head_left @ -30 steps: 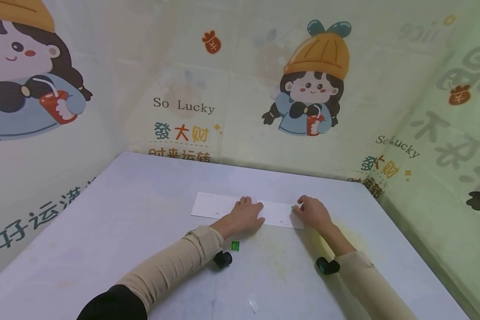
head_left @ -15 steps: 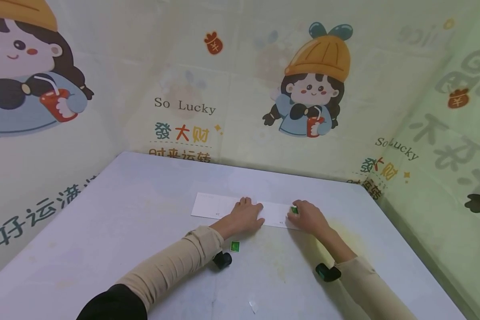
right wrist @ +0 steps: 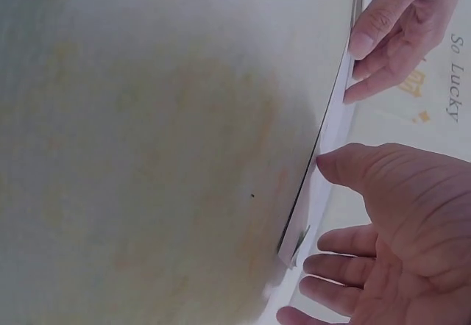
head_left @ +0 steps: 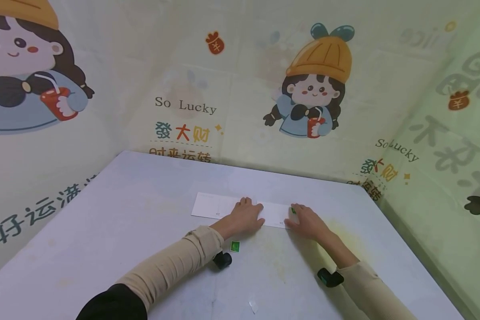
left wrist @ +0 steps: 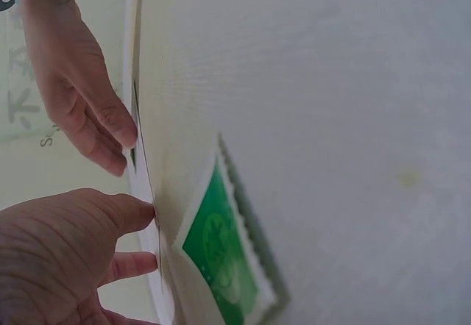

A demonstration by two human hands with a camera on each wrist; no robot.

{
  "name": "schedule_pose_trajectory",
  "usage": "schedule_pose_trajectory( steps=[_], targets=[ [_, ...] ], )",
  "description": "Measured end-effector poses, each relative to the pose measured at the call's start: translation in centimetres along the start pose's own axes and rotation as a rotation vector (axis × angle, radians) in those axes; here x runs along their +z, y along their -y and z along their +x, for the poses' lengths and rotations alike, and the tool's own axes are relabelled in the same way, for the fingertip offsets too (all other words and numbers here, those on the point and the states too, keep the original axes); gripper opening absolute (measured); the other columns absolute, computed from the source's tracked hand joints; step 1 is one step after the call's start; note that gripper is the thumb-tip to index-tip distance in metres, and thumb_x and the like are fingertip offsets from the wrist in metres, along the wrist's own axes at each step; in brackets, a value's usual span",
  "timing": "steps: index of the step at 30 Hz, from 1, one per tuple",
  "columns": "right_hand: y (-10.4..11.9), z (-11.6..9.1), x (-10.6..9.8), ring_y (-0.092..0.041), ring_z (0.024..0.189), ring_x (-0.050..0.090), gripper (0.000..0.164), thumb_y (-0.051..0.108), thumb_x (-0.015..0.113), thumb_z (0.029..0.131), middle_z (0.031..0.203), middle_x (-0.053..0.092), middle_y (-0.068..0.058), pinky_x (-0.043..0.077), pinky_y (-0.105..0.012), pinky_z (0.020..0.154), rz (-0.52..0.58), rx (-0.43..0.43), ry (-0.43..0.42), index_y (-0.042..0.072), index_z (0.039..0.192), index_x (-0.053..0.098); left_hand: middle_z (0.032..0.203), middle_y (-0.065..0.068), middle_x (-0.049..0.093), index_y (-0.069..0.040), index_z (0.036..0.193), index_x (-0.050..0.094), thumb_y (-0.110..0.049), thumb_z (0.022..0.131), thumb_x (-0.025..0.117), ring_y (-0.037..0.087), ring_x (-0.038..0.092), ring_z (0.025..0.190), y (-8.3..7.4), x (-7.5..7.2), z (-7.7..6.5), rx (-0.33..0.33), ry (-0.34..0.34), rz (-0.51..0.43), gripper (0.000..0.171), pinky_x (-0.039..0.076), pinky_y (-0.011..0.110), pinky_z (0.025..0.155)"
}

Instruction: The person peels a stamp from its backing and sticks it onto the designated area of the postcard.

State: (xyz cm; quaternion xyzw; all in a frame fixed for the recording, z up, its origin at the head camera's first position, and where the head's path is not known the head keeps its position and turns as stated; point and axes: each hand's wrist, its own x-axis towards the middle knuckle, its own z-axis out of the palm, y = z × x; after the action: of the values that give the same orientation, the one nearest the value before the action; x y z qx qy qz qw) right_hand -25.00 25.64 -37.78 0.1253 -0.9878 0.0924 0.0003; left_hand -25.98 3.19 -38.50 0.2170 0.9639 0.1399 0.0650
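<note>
A long white sheet of paper (head_left: 210,205) with small printed marks lies across the middle of the table. My left hand (head_left: 242,218) rests on it, fingers spread and straight, thumb at the near edge. Over the paper's right end is my right hand (head_left: 307,221), its thumb at the near edge (right wrist: 321,160) and its other fingers extended. A green stamp (head_left: 294,210) shows partly from under the right fingertips; in the right wrist view this stamp (right wrist: 301,245) sits at the paper's end with one edge raised. A second green stamp (head_left: 234,246) lies on the table near the left wrist.
The white table (head_left: 160,258) runs back to a printed cloth wall (head_left: 244,89). Black wrist cameras (head_left: 222,260) hang beneath both forearms, close over the tabletop. A small clear scrap (head_left: 253,306) lies near the front.
My right hand has moved slightly left and flattened; the stamp it pinched over the paper's right end is now under its extended fingertips. The left hand has stayed in place.
</note>
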Motion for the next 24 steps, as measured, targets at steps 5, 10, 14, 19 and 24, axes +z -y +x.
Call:
schedule_pose_trajectory(
  steps=[5, 10, 14, 19, 24],
  targets=[
    [-0.16, -0.13, 0.11, -0.052, 0.136, 0.044, 0.065, 0.029, 0.065, 0.1, 0.148, 0.045, -0.036, 0.038, -0.062, 0.109, -0.006, 0.0, 0.037, -0.012, 0.146, 0.044, 0.15, 0.021, 0.046, -0.014, 0.151, 0.05, -0.04, 0.104, 0.057, 0.034, 0.039, 0.138, -0.04, 0.03, -0.01, -0.001, 0.005, 0.0, 0.054, 0.033, 0.048, 0.117],
    [-0.23, -0.22, 0.13, -0.052, 0.141, 0.039, 0.064, 0.03, 0.061, 0.103, 0.152, 0.041, -0.036, 0.034, -0.062, 0.112, -0.013, -0.017, 0.07, -0.013, 0.147, 0.042, 0.15, 0.021, 0.045, -0.014, 0.151, 0.05, -0.04, 0.104, 0.057, 0.035, 0.038, 0.139, -0.17, -0.02, -0.11, -0.003, 0.009, -0.005, 0.054, 0.032, 0.048, 0.118],
    [-0.27, -0.27, 0.12, -0.053, 0.142, 0.038, 0.063, 0.03, 0.059, 0.104, 0.152, 0.04, -0.036, 0.033, -0.062, 0.114, -0.012, -0.034, 0.081, -0.013, 0.147, 0.043, 0.149, 0.021, 0.046, -0.014, 0.15, 0.05, -0.04, 0.104, 0.057, 0.035, 0.039, 0.139, -0.21, 0.02, -0.09, -0.004, 0.005, 0.001, 0.054, 0.033, 0.048, 0.118],
    [-0.5, -0.26, 0.2, -0.051, 0.144, 0.035, 0.062, 0.031, 0.054, 0.106, 0.154, 0.037, -0.035, 0.031, -0.063, 0.115, -0.04, -0.047, 0.106, -0.013, 0.148, 0.041, 0.142, 0.021, 0.051, -0.013, 0.148, 0.053, -0.041, 0.104, 0.057, 0.034, 0.044, 0.133, -0.09, 0.24, 0.14, 0.017, -0.025, 0.05, 0.052, 0.038, 0.048, 0.113],
    [-0.69, -0.24, 0.29, -0.05, 0.143, 0.037, 0.057, 0.028, 0.052, 0.107, 0.153, 0.039, -0.035, 0.033, -0.063, 0.113, -0.059, -0.073, 0.1, -0.013, 0.146, 0.043, 0.141, 0.022, 0.052, -0.012, 0.147, 0.053, -0.041, 0.105, 0.055, 0.034, 0.044, 0.131, -0.06, 0.33, 0.2, 0.026, -0.037, 0.071, 0.051, 0.039, 0.048, 0.112]
  ],
)
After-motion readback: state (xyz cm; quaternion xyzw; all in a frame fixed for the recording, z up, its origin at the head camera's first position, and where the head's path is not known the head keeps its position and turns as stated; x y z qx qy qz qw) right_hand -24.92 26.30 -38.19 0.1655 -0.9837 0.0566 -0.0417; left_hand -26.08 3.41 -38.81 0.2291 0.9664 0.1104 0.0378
